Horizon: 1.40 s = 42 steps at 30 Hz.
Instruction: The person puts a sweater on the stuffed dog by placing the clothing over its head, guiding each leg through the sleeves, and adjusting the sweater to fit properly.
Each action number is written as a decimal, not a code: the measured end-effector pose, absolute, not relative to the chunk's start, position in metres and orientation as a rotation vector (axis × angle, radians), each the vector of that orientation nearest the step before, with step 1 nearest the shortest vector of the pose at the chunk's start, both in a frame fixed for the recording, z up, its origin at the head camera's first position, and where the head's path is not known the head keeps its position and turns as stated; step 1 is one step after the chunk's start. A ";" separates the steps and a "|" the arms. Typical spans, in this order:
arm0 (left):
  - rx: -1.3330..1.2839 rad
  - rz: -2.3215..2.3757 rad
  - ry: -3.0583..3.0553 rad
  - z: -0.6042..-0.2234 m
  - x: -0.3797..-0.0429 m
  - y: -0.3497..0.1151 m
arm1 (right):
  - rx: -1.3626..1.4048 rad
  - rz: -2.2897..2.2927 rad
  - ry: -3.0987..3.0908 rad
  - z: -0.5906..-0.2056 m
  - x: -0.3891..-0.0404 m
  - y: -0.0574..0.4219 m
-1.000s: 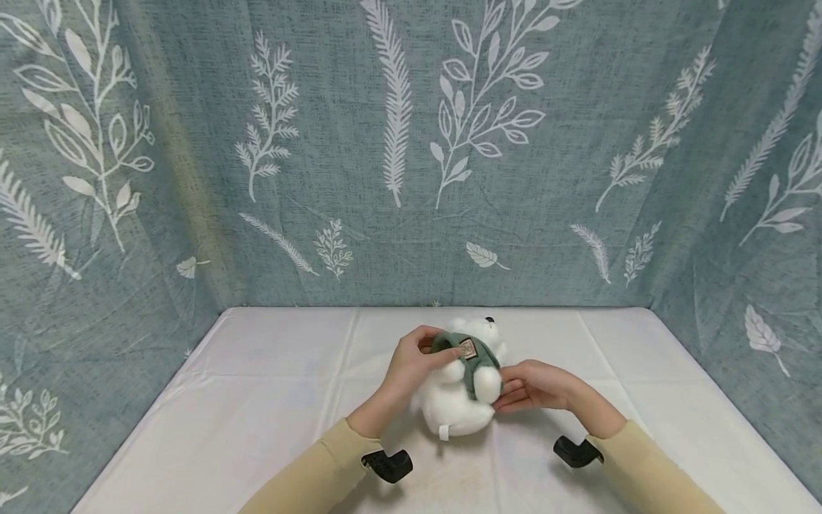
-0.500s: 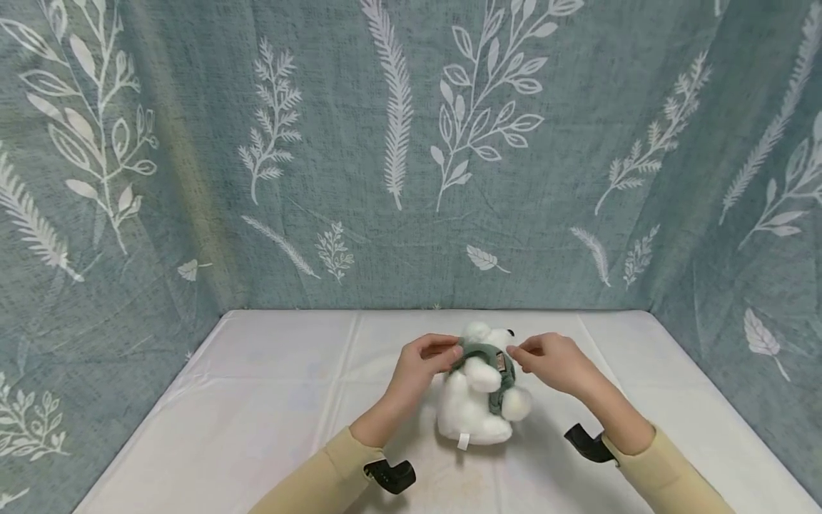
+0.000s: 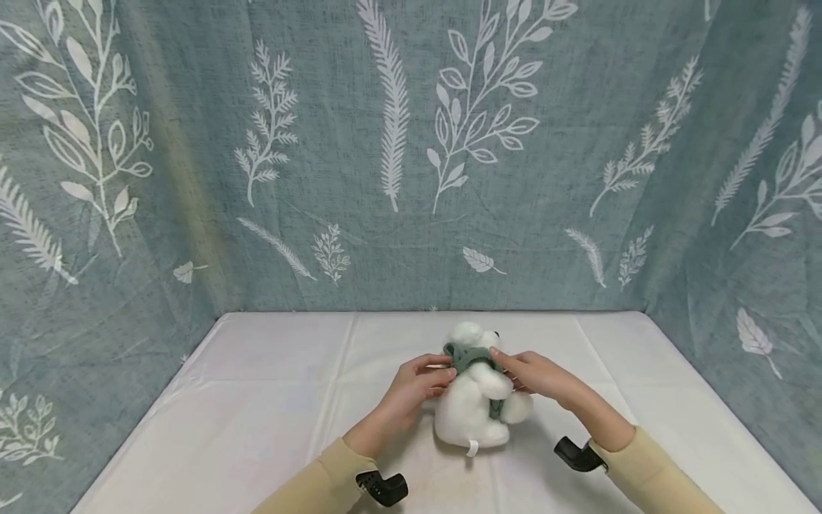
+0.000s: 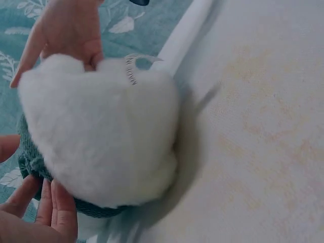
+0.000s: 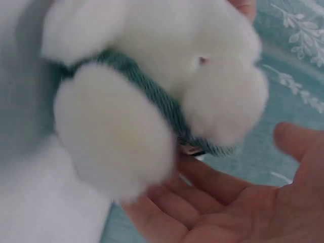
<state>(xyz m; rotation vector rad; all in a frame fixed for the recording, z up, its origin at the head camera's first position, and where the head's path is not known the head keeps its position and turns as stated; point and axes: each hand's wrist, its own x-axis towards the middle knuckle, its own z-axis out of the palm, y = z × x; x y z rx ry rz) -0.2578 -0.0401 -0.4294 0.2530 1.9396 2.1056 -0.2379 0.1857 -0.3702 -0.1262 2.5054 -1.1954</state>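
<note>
A white plush bear sits on the white-covered table, turned away, its dark nose pointing right. Round its neck and down its front runs a green knitted scarf. My left hand pinches the scarf behind the bear's neck; the left wrist view shows the fingertips on the knit. On the bear's other side is my right hand. Its fingers extend along the bear's front by the scarf, below a paw, while the thumb stands apart. A white label hangs at the bear's bottom.
The white cloth covers the table and has fold lines and faint stains. Blue-green curtains with white leaf prints enclose the back and both sides. A black wrist mount sits under the left sleeve, another under the right.
The bear has turned further away and been set more upright. My right hand lifted from its low side, then moved in at the chest. My left hand has shifted slightly down at the scarf.
</note>
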 end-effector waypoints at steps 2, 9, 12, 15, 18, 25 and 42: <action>0.262 2.096 1.947 -0.429 -0.257 -0.044 | -0.136 -1.188 2.490 -0.375 -0.242 0.185; 0.295 2.060 2.007 -0.425 -0.251 -0.052 | -0.224 -1.205 2.431 -0.387 -0.268 0.183; 0.320 2.058 2.020 -0.425 -0.246 -0.053 | -0.259 -1.200 2.413 -0.390 -0.277 0.181; 0.338 2.071 2.004 -0.426 -0.241 -0.053 | -0.288 -1.181 2.405 -0.393 -0.282 0.179; 0.343 2.094 1.985 -0.426 -0.238 -0.053 | -0.281 -1.180 2.410 -0.395 -0.282 0.177; 0.418 2.003 2.122 -0.422 -0.240 -0.064 | -0.289 -1.207 2.830 -0.388 -0.263 0.165; 0.319 2.112 2.251 -0.426 -0.255 -0.063 | -0.178 -1.088 3.023 -0.387 -0.244 0.133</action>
